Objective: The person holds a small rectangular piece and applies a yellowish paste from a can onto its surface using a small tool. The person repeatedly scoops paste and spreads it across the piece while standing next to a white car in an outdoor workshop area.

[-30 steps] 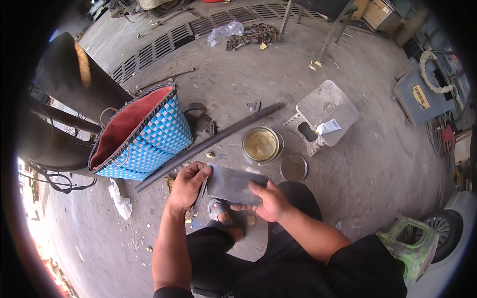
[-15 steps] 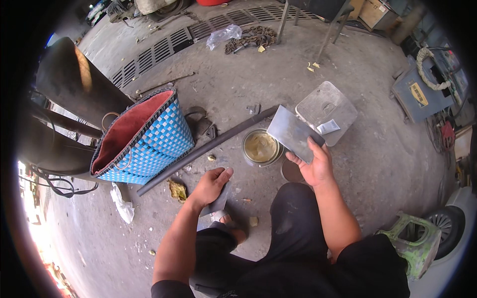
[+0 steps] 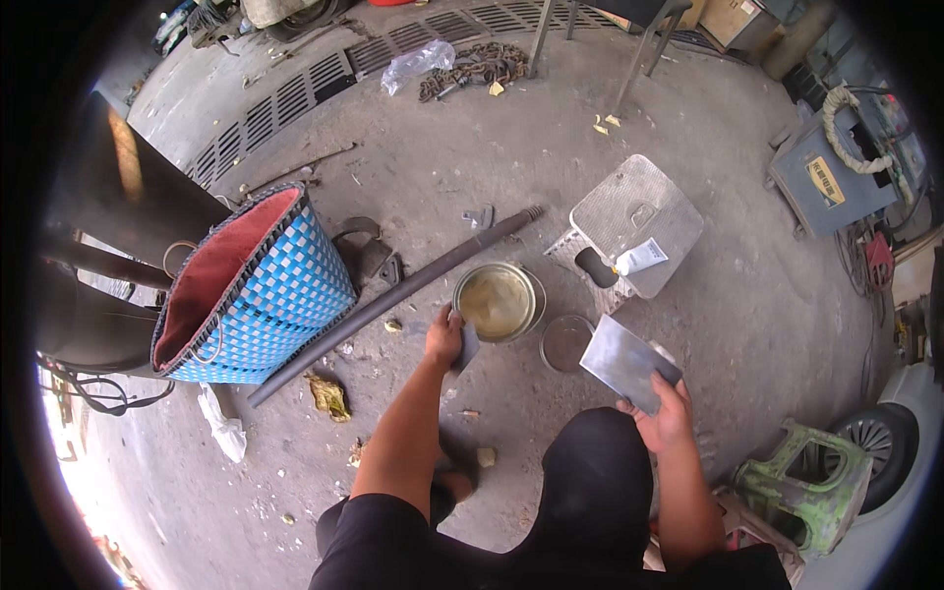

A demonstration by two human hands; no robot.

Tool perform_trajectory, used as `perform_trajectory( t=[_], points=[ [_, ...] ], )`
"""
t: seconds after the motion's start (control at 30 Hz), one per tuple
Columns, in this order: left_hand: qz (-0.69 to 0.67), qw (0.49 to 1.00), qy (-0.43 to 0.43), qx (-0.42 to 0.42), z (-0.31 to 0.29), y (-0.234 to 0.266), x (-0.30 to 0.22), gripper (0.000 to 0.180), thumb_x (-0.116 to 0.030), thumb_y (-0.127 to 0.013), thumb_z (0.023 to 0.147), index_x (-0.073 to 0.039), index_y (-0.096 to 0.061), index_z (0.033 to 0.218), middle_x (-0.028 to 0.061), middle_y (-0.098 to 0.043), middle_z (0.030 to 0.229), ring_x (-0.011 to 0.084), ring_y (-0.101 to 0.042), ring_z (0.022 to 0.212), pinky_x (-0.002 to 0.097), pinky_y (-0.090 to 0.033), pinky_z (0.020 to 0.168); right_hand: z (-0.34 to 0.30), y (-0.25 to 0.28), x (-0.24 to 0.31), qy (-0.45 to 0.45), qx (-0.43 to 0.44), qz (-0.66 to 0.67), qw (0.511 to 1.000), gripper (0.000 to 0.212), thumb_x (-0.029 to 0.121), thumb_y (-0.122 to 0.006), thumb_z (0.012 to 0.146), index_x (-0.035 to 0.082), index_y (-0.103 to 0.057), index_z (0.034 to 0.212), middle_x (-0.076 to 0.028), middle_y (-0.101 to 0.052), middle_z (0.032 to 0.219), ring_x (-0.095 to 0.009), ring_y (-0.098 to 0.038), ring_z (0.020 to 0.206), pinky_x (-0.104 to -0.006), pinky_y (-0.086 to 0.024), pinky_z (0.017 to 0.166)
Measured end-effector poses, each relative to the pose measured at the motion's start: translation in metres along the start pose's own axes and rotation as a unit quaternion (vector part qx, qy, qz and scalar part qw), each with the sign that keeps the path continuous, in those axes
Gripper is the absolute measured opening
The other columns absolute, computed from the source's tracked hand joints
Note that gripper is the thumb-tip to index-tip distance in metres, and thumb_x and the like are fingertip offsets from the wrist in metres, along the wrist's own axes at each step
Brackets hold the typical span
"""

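Note:
My left hand [image 3: 444, 339] is closed around a thin grey scraper blade [image 3: 469, 348], partly hidden by the fingers. It is by the left rim of an open round can [image 3: 540, 307] of yellowish-beige paste [image 3: 495, 301]; I cannot tell whether it touches the can. My right hand [image 3: 666, 417] grips the lower edge of a flat, rectangular grey metal plate [image 3: 629, 362], its smooth face up. Between can and plate, a round lid [image 3: 567, 344] lies on the floor. Beyond the plate, a white tube [image 3: 642, 258] rests on a pale plastic stool [image 3: 629, 202].
A dark metal pipe [image 3: 403, 288] lies slantwise beside a blue-and-white woven bag [image 3: 280, 305]. Crumpled yellowish scrap [image 3: 327, 396] and a white plastic bag [image 3: 222, 425] litter the left floor. A green stool [image 3: 801, 482] stands lower right, and a grey machine [image 3: 836, 177] farther right.
My left hand has moved forward and right, up to the can. My right hand has drawn back toward my knee with the plate, uncovering more of the stool and the pipe's end.

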State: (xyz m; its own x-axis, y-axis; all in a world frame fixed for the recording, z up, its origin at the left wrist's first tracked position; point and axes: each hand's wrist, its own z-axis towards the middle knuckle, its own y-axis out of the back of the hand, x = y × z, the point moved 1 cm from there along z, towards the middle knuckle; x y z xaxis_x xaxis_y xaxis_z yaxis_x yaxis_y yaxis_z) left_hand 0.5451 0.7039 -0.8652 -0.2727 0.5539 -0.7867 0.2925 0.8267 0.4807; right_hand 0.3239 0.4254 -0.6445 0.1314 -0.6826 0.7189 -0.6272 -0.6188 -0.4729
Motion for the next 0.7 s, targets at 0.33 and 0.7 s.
perform_trajectory(
  t=[0.33,0.7],
  points=[
    [-0.149,0.940,0.219,-0.216,-0.095,-0.082,-0.031,0.041,-0.016,-0.052,0.091,0.007,-0.045,0.124,0.0319,-0.056,0.118,0.0433,-0.056,0.109,0.0452,-0.042,0.096,0.009,0.004,-0.005,0.003,-0.026,0.006,1.000,0.034,0.013,-0.053,0.092,0.010,-0.047,0.126,-0.011,-0.058,0.119,-0.029,-0.060,0.103,-0.0447,-0.054,0.069],
    [-0.234,0.933,0.123,-0.243,-0.094,-0.021,0.054,0.041,-0.032,-0.053,0.096,0.004,-0.055,0.116,0.0200,-0.065,0.106,0.0254,-0.061,0.099,0.0354,-0.046,0.089,0.057,-0.063,-0.027,-0.089,0.128,-0.118,0.981,0.049,0.006,-0.049,0.094,0.011,-0.037,0.141,-0.010,-0.056,0.126,-0.026,-0.061,0.106,-0.0432,-0.058,0.077]
  ],
)
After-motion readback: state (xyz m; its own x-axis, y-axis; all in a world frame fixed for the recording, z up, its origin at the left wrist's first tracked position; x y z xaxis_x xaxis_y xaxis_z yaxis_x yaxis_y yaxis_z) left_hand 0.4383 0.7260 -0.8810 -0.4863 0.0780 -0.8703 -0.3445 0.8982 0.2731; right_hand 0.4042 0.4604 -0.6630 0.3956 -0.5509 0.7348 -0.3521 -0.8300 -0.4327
